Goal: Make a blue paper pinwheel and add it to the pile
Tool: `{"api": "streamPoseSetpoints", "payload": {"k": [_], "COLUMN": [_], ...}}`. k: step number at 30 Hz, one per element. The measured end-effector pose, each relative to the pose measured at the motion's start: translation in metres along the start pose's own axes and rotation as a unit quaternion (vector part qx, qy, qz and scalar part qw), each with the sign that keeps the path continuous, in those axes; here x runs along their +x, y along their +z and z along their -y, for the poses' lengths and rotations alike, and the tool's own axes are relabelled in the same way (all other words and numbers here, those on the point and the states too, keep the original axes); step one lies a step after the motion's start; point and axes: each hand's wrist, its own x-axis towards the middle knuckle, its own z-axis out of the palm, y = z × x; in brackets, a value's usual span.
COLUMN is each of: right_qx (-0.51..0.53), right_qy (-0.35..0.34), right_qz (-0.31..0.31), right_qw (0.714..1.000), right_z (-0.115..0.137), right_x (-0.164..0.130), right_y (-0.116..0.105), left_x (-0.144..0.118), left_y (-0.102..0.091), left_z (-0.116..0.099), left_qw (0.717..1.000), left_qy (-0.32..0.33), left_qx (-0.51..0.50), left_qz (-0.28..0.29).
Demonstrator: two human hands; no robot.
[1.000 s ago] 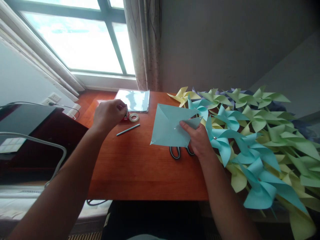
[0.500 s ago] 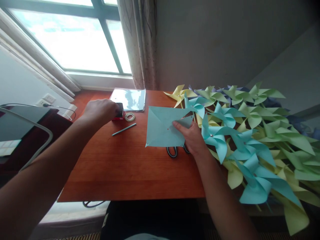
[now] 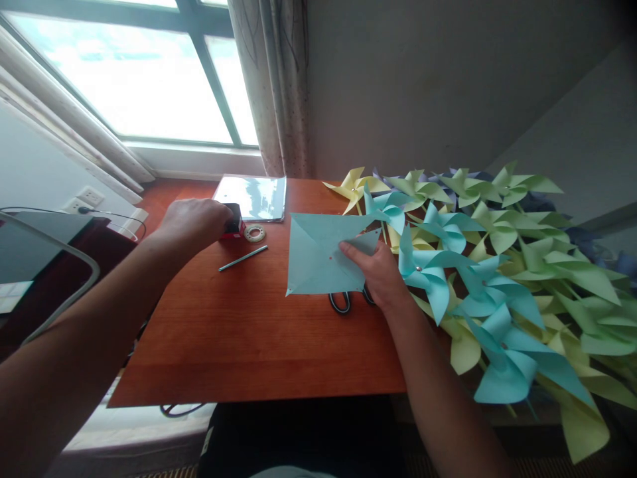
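Observation:
My right hand (image 3: pixel 383 269) pinches the right side of a light blue paper square (image 3: pixel 313 255), thumb on top. Cuts run in from its corners, and small holes show at the corners and the middle. Under the sheet, the black handles of scissors (image 3: pixel 340 303) stick out. My left hand (image 3: pixel 196 220) reaches to a small red and black box (image 3: pixel 235 222), knuckles up. Its fingertips are down at the box and hidden from view. Beside the box lie a cream-coloured ring (image 3: pixel 255 232), perhaps a tape roll, and a thin pale blue stick (image 3: pixel 243 258).
Finished paper pinwheels in blue (image 3: pixel 507 352), green (image 3: pixel 572 265) and yellow (image 3: pixel 354 189) crowd the right side of the wooden table (image 3: pixel 249 358). A shiny clear sleeve (image 3: pixel 259 197) lies at the back, near the window.
The view has shifted slightly. Both hands keep their places, the left at the box and the right on the paper square.

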Motion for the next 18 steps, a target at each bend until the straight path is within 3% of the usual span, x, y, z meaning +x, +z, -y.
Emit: {"api": "streamPoseSetpoints", "payload": {"k": [5, 10, 18], "right_qx": [0.005, 0.007, 0.003], "right_qy": [0.009, 0.011, 0.003], "right_qz": [0.005, 0.001, -0.002], "right_qw": [1.0, 1.0, 1.0], "right_z": [0.001, 0.001, 0.001], "right_x": [-0.001, 0.0, -0.001], "right_y": [0.0, 0.0, 0.001], "left_x": [-0.001, 0.0, -0.012], "left_y": [0.001, 0.002, 0.0], "left_z": [-0.002, -0.004, -0.006], "left_qw": [0.987, 0.973, 0.974], "left_qy": [0.022, 0.033, 0.044], "left_qx": [0.152, 0.217, 0.223], "left_qz": [0.049, 0.067, 0.016]}}
